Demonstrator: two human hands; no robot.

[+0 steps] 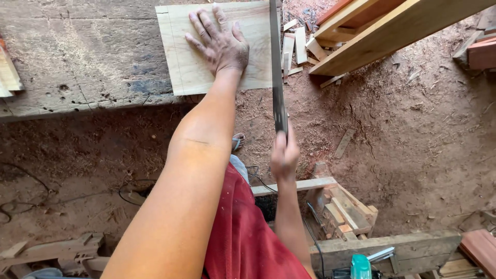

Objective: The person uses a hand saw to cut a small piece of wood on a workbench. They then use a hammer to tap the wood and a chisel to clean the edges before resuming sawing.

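Observation:
My left hand [219, 41] lies flat with fingers spread on a pale wooden board [191, 67], pressing it onto a dark, worn workbench [82, 57]. The board's right end overhangs the bench edge. My right hand [284, 155] is closed around the handle of a hand saw [277, 72], whose long dark blade runs straight up along the board's right edge. Pencil lines are drawn near the board's left and lower edges.
Sawdust covers the dirt floor. Short wood offcuts [297, 46] lie beyond the saw, under slanting planks [382, 31]. A crate of wood scraps [343, 212] and a teal power tool [360, 266] sit at lower right. Cables [20, 206] trail at lower left.

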